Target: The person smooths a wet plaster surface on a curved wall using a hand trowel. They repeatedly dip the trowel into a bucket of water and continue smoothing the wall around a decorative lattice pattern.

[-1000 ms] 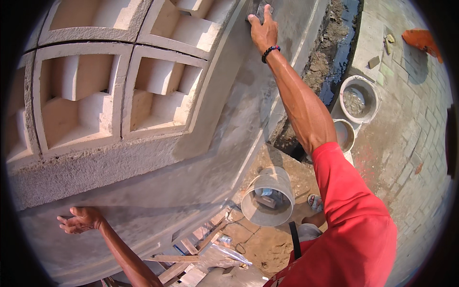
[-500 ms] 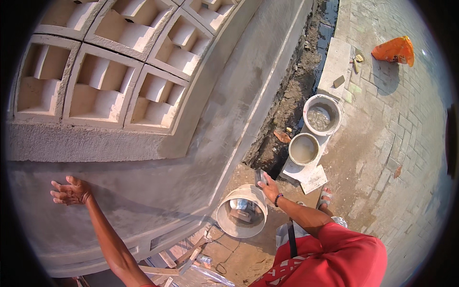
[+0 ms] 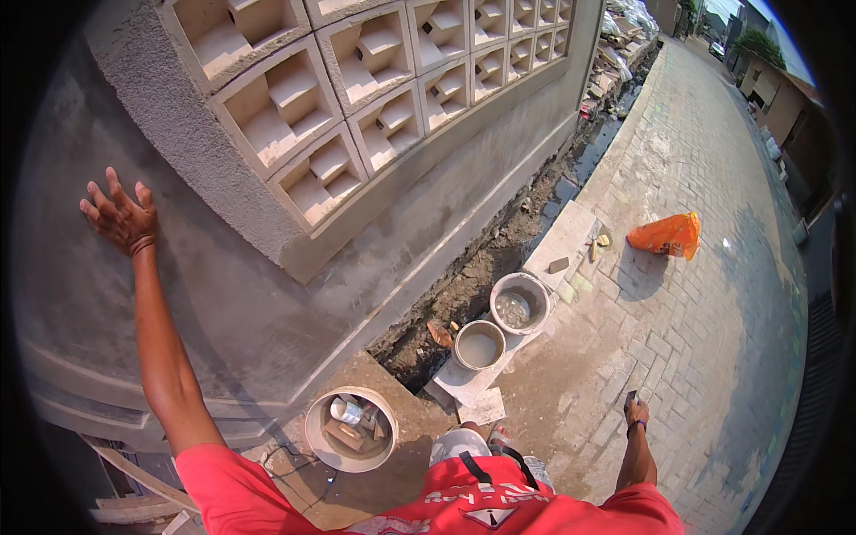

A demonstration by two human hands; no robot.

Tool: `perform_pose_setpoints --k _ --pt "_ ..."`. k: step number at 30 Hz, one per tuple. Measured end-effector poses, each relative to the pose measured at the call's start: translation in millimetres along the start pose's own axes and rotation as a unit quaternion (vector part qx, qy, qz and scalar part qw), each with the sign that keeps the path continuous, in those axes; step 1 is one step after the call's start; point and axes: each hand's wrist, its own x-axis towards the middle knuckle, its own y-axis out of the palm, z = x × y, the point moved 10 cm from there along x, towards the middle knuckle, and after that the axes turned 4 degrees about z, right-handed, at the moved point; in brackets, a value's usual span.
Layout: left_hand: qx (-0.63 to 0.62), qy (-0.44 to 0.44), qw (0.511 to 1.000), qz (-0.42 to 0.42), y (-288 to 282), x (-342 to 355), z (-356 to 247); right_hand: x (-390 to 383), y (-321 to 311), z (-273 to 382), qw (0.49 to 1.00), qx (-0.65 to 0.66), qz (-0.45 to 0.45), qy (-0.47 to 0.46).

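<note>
My left hand (image 3: 122,214) has its fingers spread over the smooth grey plastered wall (image 3: 214,294); whether the palm presses on it, I cannot tell. Out to the right, above the paving, my right hand (image 3: 637,412) grips a small dark-grey flat block (image 3: 631,396), seen nearly edge-on. A wide off-white bucket (image 3: 314,437) stands below the wall, holding a white can (image 3: 346,410) and several block-like pieces. Two more buckets stand close together on a pale slab: one with cloudy water (image 3: 479,349), the other with wet grey contents (image 3: 514,309).
Pale hollow vent blocks (image 3: 383,125) fill the upper wall. A muddy drainage trench (image 3: 473,263) follows its foot. An orange bag (image 3: 664,236) stands on the paved lane (image 3: 713,312), near a small grey block (image 3: 558,265). Wooden planks (image 3: 134,473) lie at lower left.
My view has swung to take in more of the lane. My right hand has moved from above the wide bucket out to the right, still holding the block. My left hand is higher on the wall.
</note>
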Motion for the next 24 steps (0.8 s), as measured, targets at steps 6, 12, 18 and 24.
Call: perform_pose_setpoints --k 6,12,18,24 --pt "-0.031 -0.018 0.999 0.005 -3.7 1.5 -4.9 -82.4 87.5 -38.8 0.989 0.122 0.088 -0.001" --pt "-0.043 -0.018 0.999 0.012 5.1 -7.2 6.0 -192.5 118.9 -62.9 0.934 0.216 0.203 0.199" --pt "-0.049 -0.019 0.998 0.017 10.6 -7.5 0.1 -184.7 110.7 -74.6 0.946 0.164 0.229 0.163" --pt "-0.036 0.004 0.999 0.000 3.7 -5.9 1.0 -186.3 95.6 -5.6 0.955 0.177 0.232 0.057"
